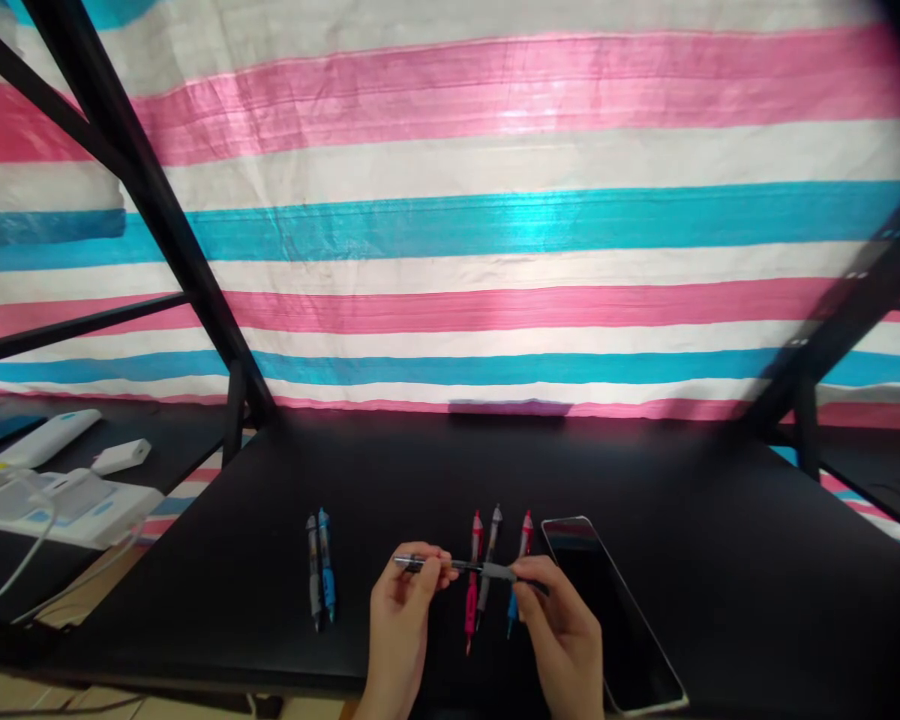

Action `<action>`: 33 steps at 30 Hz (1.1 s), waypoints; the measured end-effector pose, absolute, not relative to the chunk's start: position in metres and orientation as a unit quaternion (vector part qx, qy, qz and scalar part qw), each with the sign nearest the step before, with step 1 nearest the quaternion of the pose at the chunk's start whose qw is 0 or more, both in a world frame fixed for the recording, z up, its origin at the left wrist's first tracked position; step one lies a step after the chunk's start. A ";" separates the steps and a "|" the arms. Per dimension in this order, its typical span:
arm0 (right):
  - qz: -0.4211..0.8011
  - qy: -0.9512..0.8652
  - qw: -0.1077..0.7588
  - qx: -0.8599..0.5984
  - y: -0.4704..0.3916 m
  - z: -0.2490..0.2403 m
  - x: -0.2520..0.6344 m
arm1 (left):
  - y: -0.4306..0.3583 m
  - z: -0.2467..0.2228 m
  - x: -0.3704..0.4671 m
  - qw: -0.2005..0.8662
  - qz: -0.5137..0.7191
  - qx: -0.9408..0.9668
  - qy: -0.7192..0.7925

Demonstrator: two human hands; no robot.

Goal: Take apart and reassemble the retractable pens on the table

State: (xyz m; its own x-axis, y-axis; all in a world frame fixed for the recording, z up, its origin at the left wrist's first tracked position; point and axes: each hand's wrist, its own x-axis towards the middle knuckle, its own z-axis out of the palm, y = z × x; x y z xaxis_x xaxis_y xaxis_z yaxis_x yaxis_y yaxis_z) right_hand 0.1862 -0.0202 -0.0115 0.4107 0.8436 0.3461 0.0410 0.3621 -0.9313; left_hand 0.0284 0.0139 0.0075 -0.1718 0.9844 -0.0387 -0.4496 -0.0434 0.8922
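Low in the head view, my left hand (409, 610) pinches the clear barrel end of a pen, while my right hand (559, 625) grips the other end by its grey part. This pen (465, 566) lies level between both hands, above the black table. Below and behind it are a red pen (471, 605), a grey pen (493, 530) and a pen with a red top and blue grip (526, 535), partly covered by my right hand. Farther left, a dark grey pen (314, 575) and a blue pen (327, 570) lie side by side.
A phone (615, 610) lies on the black table (390, 470) right of my right hand. White power strips (105, 512) with cables and a white adapter (122, 456) are at the left. Black metal bars (161, 230) rise at both sides before a striped sheet (495, 220).
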 end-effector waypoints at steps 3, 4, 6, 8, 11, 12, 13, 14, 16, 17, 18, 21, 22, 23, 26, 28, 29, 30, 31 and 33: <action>0.293 -0.464 0.687 -0.477 -0.020 -0.011 0.187 | 0.014 0.007 0.028 0.555 0.644 0.332 0.409; 0.292 -0.468 0.687 -0.472 -0.020 -0.011 0.187 | 0.014 0.006 0.028 0.553 0.646 0.333 0.408; 0.289 -0.479 0.687 -0.464 -0.020 -0.010 0.187 | 0.014 0.005 0.028 0.548 0.651 0.329 0.409; 0.289 -0.492 0.682 -0.458 -0.020 -0.009 0.187 | 0.014 0.004 0.028 0.545 0.656 0.318 0.414; 0.286 -0.501 0.676 -0.459 -0.020 -0.008 0.187 | 0.014 0.005 0.028 0.543 0.660 0.303 0.421; 0.286 -0.500 0.675 -0.461 -0.019 -0.008 0.186 | 0.014 0.005 0.029 0.543 0.661 0.302 0.421; 0.287 -0.497 0.674 -0.465 -0.019 -0.008 0.186 | 0.014 0.006 0.029 0.543 0.662 0.303 0.419; 0.287 -0.492 0.675 -0.470 -0.019 -0.009 0.186 | 0.013 0.007 0.029 0.543 0.661 0.305 0.418; 0.285 -0.476 0.678 -0.482 -0.019 -0.010 0.186 | 0.013 0.007 0.029 0.544 0.656 0.314 0.417; 0.284 -0.466 0.681 -0.488 -0.020 -0.010 0.186 | 0.013 0.008 0.029 0.545 0.652 0.320 0.419; 0.284 -0.459 0.683 -0.493 -0.020 -0.011 0.186 | 0.013 0.008 0.029 0.545 0.646 0.327 0.422; 0.287 -0.451 0.682 -0.500 -0.020 -0.012 0.186 | 0.013 0.007 0.028 0.547 0.628 0.349 0.430; 0.289 -0.450 0.681 -0.500 -0.020 -0.012 0.186 | 0.013 0.007 0.028 0.548 0.624 0.355 0.431; 0.291 -0.450 0.679 -0.502 -0.020 -0.012 0.186 | 0.012 0.007 0.028 0.548 0.620 0.359 0.431; 0.298 -0.445 0.673 -0.511 -0.020 -0.012 0.187 | 0.011 0.007 0.027 0.548 0.617 0.369 0.428; 0.305 -0.441 0.663 -0.522 -0.019 -0.013 0.187 | 0.011 0.008 0.027 0.547 0.616 0.375 0.426; 0.311 -0.438 0.657 -0.529 -0.019 -0.013 0.187 | 0.011 0.008 0.027 0.547 0.615 0.378 0.425; 0.318 -0.435 0.651 -0.535 -0.020 -0.013 0.187 | 0.012 0.008 0.027 0.547 0.613 0.381 0.423; 0.327 -0.432 0.645 -0.540 -0.020 -0.013 0.187 | 0.012 0.007 0.027 0.547 0.613 0.383 0.423; 0.340 -0.428 0.636 -0.545 -0.020 -0.012 0.187 | 0.012 0.006 0.026 0.547 0.611 0.385 0.423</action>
State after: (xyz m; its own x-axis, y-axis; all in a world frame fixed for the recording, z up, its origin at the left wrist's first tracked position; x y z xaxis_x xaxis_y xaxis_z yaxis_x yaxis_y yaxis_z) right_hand 0.1866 -0.0202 -0.0119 0.4035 0.8983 0.1739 0.0335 0.1754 -0.9839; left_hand 0.0262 0.0120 0.0061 -0.1040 0.9946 0.0069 -0.3422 -0.0423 0.9387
